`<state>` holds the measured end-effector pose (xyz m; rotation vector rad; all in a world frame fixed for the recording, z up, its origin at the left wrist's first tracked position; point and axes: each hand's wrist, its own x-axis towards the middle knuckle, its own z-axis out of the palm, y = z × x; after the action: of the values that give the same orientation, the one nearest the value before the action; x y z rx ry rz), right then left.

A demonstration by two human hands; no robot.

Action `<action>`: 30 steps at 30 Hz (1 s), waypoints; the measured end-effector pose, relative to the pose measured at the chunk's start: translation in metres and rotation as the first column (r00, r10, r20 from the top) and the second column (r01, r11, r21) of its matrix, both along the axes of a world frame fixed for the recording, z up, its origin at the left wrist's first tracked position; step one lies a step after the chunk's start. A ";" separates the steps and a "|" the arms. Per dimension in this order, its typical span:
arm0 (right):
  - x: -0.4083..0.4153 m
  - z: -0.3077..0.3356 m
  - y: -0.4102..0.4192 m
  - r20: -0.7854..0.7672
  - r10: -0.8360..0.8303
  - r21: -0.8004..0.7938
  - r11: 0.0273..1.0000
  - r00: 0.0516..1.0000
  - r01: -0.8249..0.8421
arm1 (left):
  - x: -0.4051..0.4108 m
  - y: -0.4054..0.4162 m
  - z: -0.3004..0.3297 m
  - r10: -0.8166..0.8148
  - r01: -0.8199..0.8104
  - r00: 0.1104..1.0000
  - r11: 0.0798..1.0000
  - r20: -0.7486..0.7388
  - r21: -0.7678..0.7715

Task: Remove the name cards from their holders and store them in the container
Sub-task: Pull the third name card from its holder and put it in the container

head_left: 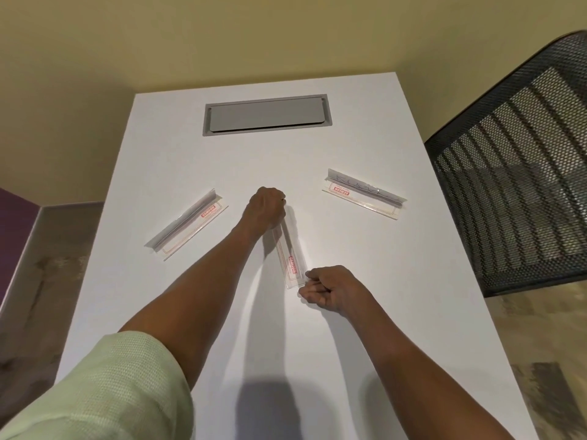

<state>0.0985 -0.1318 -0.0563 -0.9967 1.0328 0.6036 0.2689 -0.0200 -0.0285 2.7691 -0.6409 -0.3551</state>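
Observation:
Three clear plastic name card holders lie on the white table [349,344]. The middle holder [289,252] points away from me. My left hand [265,209] grips its far end and my right hand [330,289] pinches its near end. A second holder [187,228] lies slanted to the left. The third holder [365,195], to the right, shows a card with handwriting inside. No storage container is in view.
A grey flap lid [266,114] is set into the table's far part. A black mesh chair back [514,173] stands close to the table's right edge. The table drops off to the floor on the left and right.

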 end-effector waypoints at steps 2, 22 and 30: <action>0.000 -0.004 0.003 -0.016 0.009 -0.018 1.000 1.000 -0.009 | -0.003 0.005 0.004 0.018 -0.018 1.000 0.999 0.021 -0.044; -0.027 0.040 -0.001 -0.005 0.109 -0.307 0.946 0.994 -0.106 | -0.054 0.079 0.066 0.433 -0.435 0.894 0.782 -0.111 -0.446; -0.028 0.053 -0.018 0.135 0.126 -0.588 0.808 0.983 -0.023 | -0.094 0.102 0.048 0.553 -0.635 0.765 0.560 -0.331 -0.532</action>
<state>0.0700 -0.1497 -0.0034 -1.6130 1.0519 0.2468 0.1745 0.0816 0.0190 2.1029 0.2338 -0.1205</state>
